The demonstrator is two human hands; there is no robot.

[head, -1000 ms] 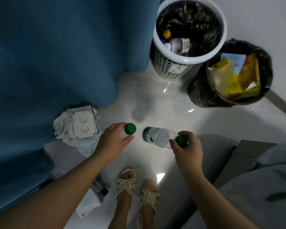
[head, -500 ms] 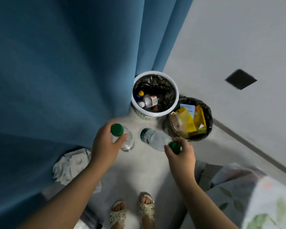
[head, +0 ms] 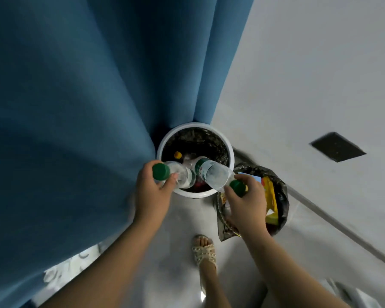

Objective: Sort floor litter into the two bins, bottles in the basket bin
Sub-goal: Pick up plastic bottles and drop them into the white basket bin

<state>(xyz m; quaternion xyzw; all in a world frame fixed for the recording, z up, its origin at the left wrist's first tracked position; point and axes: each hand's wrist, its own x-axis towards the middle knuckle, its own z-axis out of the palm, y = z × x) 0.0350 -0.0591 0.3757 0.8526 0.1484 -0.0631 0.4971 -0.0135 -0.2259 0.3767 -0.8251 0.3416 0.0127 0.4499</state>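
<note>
HEAD CAMERA: A person stands over two bins in a corner, a bottle in each hand. The left hand (head: pixel 152 196) curls fingers and thumb round the capped end of a clear, green-topped left bottle (head: pixel 183 177). Its body points away from the hand, out over the near rim of the white basket bin (head: pixel 231 152). The right hand (head: pixel 246 205) pinches the right bottle (head: pixel 213 174) at its green-topped neck, with thumb and fingers closed on it. This bottle has a green label band and slants up and to the left of the hand, its base over the bin's black-lined mouth. The two bottles lie side by side, near each other, between the hands and the bin's far rim. Whether they touch cannot be told. Beyond the left bottle, deep in the basket bin, an orange cap (head: pixel 177 154) shows among items too dim to make out. Under and just right of the right hand stands a black-bagged bin (head: pixel 281 192) holding yellow packets (head: pixel 270 196). Left of the left hand hangs a blue curtain (head: pixel 76 107). Beyond the right hand rises a pale wall (head: pixel 309 74) with a dark square panel (head: pixel 338 147). Below the hands, on the grey floor (head: pixel 182 227), a foot in a pale sandal (head: pixel 204 250) is planted between the forearms.
</note>
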